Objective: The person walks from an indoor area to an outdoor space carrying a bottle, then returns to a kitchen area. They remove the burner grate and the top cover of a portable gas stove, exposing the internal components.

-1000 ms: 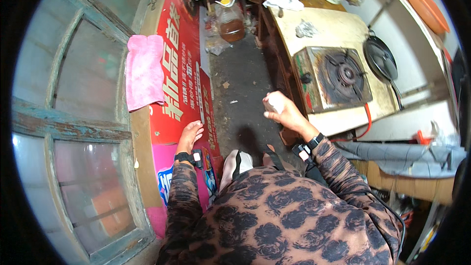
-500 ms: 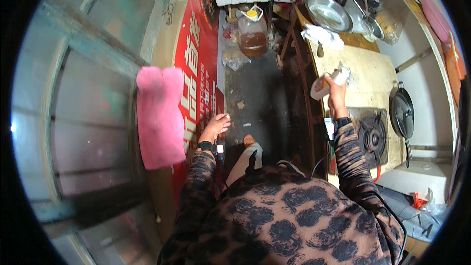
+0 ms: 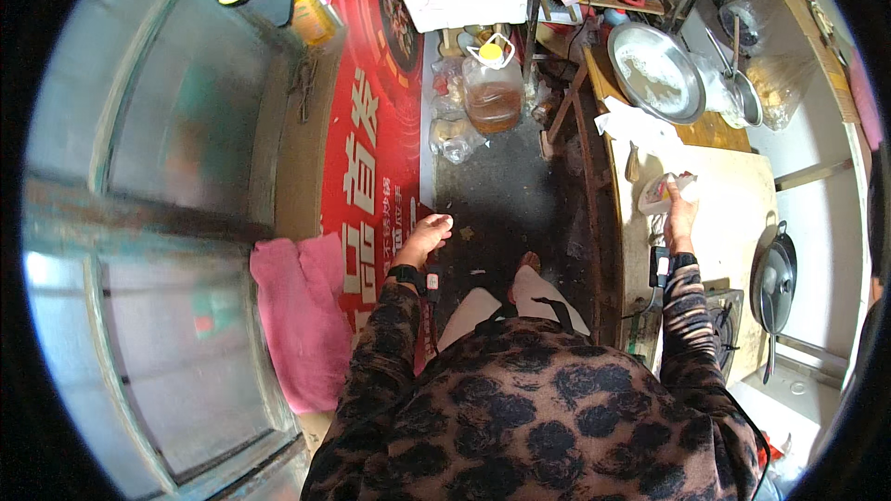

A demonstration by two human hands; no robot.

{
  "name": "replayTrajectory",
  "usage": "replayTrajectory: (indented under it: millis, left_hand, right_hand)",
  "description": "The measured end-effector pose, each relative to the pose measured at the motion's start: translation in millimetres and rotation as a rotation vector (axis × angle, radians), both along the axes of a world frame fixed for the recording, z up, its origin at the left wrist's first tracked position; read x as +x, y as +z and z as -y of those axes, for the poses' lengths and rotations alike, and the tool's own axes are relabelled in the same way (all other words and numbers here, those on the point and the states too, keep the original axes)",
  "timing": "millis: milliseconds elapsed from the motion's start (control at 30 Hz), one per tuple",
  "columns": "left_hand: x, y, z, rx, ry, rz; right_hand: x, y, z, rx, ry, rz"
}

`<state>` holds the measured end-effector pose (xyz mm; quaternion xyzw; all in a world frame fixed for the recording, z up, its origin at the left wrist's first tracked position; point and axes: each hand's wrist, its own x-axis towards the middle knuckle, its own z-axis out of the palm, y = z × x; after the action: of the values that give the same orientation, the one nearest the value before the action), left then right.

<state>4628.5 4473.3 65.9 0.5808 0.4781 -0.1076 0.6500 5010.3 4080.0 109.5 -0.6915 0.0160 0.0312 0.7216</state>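
Observation:
My right hand [image 3: 680,213] reaches forward over the wooden counter [image 3: 733,213] and grips a small pale cup-like container [image 3: 657,193] with a bit of coloured wrapping at its top. My left hand [image 3: 424,239] hangs at my side with fingers loosely apart, holding nothing, close to the red banner [image 3: 371,158] on the left wall. A dark watch sits on each wrist. My patterned sleeves fill the lower part of the view.
A round metal tray [image 3: 655,71] and white cloth [image 3: 642,127] lie further along the counter. A black pan [image 3: 773,271] and gas stove [image 3: 724,315] sit near me on the right. A jug of brown liquid [image 3: 492,88] stands on the dark floor ahead. A pink towel [image 3: 297,315] hangs left.
I have stepped forward along the narrow aisle. My right hand carried the pale container from near the stove out over the wooden counter; my left hand stayed swinging by the red banner.

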Motion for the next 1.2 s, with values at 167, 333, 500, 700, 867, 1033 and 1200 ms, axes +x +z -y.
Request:
replayTrajectory:
  millis: [167, 333, 500, 700, 867, 1033, 1200]
  left_hand:
    - [47, 1, -20, 0.002, 0.01, 0.004]
    - [84, -25, -37, -0.145, -0.065, 0.023]
    - [118, -53, -67, -0.177, -0.061, 0.026]
    - [155, -58, -128, -0.164, -0.054, -0.01]
    - [160, -83, -167, -0.191, -0.033, 0.01]
    - [152, -116, -181, -0.199, -0.016, 0.026]
    - [133, -170, -167, -0.141, -0.014, 0.026]
  right_hand:
    - [40, 3, 15, -0.135, -0.077, -0.03]
    - [45, 8, 22, -0.205, -0.02, -0.025]
    - [37, 13, 22, -0.189, -0.003, -0.041]
    - [-15, 32, 10, -0.227, -0.092, -0.253]
    - [-60, 43, -75, -0.342, -0.015, -0.6]
    - [-24, -6, -174, -0.438, 0.445, -0.445]
    - [20, -141, -271, -0.594, 0.849, -0.326]
